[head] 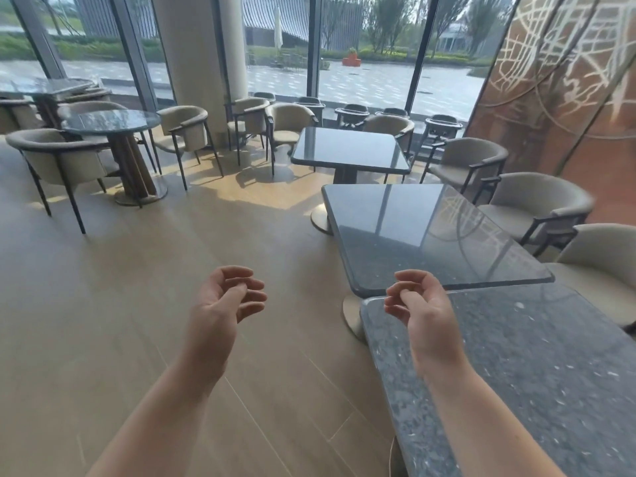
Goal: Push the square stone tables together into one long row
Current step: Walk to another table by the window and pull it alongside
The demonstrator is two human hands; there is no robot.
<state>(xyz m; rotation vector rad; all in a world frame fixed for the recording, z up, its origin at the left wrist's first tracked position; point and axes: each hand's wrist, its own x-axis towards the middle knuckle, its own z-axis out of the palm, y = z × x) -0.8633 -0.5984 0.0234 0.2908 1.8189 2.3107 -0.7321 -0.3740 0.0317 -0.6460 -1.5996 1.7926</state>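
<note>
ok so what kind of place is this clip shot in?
Most likely a cafe or restaurant seating area. Several stone-topped tables, like the far square table and a round table, stand ringed by matching upholstered armchairs, with high chairs lined up by floor-to-ceiling windows facing a paved plaza.

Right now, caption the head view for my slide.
Both hands empty; two near tables joined, far table apart.

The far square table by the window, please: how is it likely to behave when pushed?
The far table probably feels heavy, given its thick stone top. On one central pedestal it may rock if shoved high. Its round base should slide on the smooth floor.
</note>
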